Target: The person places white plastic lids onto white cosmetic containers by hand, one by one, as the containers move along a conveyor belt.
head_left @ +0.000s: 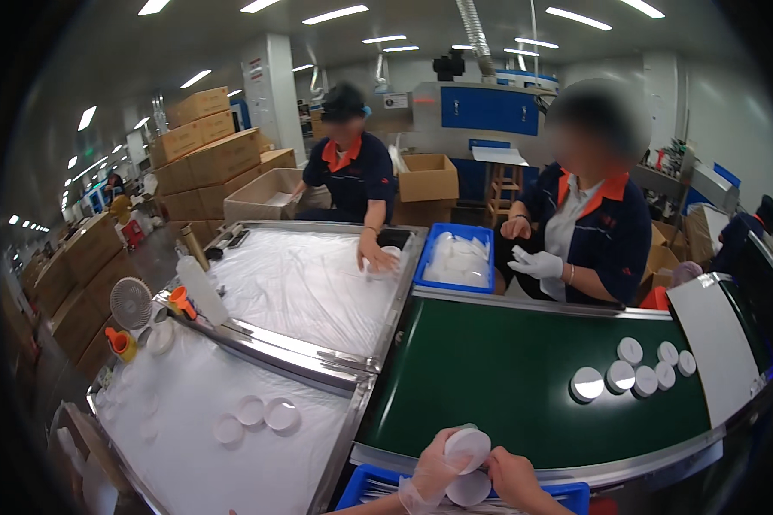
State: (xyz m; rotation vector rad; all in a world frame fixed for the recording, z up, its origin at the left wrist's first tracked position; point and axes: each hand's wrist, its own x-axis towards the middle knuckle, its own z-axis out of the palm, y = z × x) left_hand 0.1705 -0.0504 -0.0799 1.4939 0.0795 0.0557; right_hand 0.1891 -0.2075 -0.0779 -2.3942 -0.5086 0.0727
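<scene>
At frame bottom our gloved left hand (434,472) grips one white lid (468,447), bare right hand (515,476) pinches a second lid (469,488); six lids (631,372) on the green belt (489,378) at right.

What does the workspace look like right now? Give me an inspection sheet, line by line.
Surface: green conveyor belt, steel-edged.
Job's things: white round lid held by both hands; six white lids lie on the belt.
Clutter: small fan, orange cup, white discs on the plastic-covered table.
Hands: left hand gloved, right hand bare.
Cables: nothing seen.
Surroundings: two co-workers, blue bin, stacked cartons.
</scene>
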